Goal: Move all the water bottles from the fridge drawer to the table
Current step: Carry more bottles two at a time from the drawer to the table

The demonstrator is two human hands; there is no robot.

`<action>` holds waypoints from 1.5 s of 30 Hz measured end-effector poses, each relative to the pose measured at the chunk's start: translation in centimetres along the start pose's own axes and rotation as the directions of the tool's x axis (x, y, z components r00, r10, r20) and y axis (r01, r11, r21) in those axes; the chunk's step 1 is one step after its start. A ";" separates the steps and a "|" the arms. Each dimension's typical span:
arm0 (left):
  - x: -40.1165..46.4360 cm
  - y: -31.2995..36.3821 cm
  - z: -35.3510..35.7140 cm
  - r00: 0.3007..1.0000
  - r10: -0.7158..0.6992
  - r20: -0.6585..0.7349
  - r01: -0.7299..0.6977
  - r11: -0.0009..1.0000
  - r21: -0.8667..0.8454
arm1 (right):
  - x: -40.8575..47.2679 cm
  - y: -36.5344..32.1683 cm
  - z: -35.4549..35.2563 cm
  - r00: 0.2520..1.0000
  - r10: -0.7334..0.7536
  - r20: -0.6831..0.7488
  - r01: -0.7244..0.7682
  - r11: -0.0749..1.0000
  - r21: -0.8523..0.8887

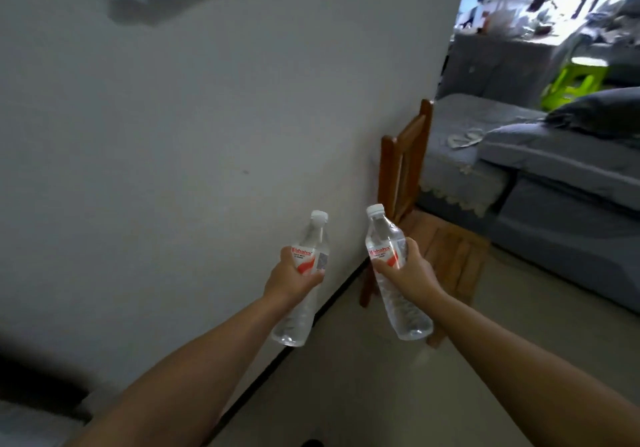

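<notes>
Head cam: left hand (pixel 289 278) wraps its fingers around one bottle (pixel 304 280), right hand (pixel 410 271) grips another bottle (pixel 391 266), both mid-frame, caps up, near the wall (pixel 173 135) and chair (pixel 415 176).

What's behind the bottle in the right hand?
Behind the right bottle, gripped by the right hand, stands a wooden chair against the wall. The bottle and hand cover part of its seat; grey sofa cushions lie further back.
</notes>
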State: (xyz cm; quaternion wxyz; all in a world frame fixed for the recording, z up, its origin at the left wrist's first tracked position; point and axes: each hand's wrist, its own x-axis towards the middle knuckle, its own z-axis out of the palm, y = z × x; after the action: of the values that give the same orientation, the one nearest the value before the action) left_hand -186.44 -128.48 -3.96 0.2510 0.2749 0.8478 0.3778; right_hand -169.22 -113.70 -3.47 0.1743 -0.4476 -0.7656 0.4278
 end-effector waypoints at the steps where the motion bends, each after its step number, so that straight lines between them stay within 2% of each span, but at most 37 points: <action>1: 1.4 0.9 0.5 0.999 0.029 0.030 -0.029 1.000 0.002 | 0.5 0.3 -0.7 0.999 0.028 -0.030 -0.028 1.000 0.005; 6: 6.1 4.3 3.6 0.968 0.158 0.193 -0.166 0.986 0.023 | 1.7 2.2 -3.4 0.975 0.139 -0.175 -0.120 0.986 0.112; 11: 8.1 8.1 9.7 0.880 0.222 0.420 -0.242 0.970 -0.006 | 0.7 6.6 -7.1 0.908 0.305 -0.288 -0.219 0.930 0.295; 15: 8.3 12.0 16.1 0.801 0.247 0.546 -0.289 0.957 -0.009 | -0.2 10.9 -11.5 0.835 0.410 -0.367 -0.276 0.889 0.365; 21: 7.3 20.1 27.2 0.712 0.294 0.638 -0.399 0.917 0.022 | -0.4 17.6 -20.2 0.732 0.478 -0.485 -0.294 0.864 0.408; 25: 6.0 26.3 35.0 0.650 0.317 0.691 -0.451 0.892 0.016 | -0.9 22.1 -27.3 0.631 0.528 -0.569 -0.312 0.844 0.437; 30: 3.9 32.2 42.8 0.578 0.346 0.740 -0.501 0.865 -0.013 | -2.2 26.8 -34.2 0.556 0.549 -0.624 -0.358 0.836 0.416; 38: 2.7 39.4 53.4 0.442 0.352 0.825 -0.632 0.775 0.008 | -2.8 33.1 -41.0 0.398 0.632 -0.665 -0.384 0.773 0.505; 39: 2.8 39.7 53.7 0.438 0.354 0.826 -0.640 0.768 0.011 | -2.7 33.0 -41.2 0.412 0.631 -0.657 -0.386 0.774 0.501; 41: 2.9 41.7 56.7 0.402 0.352 0.845 -0.653 0.757 -0.005 | -2.4 34.3 -43.2 0.392 0.644 -0.657 -0.392 0.763 0.514; 45: 3.2 46.1 63.4 0.317 0.355 0.879 -0.688 0.725 -0.044 | -1.0 37.0 -48.2 0.283 0.669 -0.688 -0.404 0.733 0.547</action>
State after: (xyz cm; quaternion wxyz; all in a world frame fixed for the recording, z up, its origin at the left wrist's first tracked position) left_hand -135.83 -68.51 -6.07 0.4371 0.7223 0.5259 0.1033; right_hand -117.54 -81.81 -5.71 0.4302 -0.8011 -0.3089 0.2790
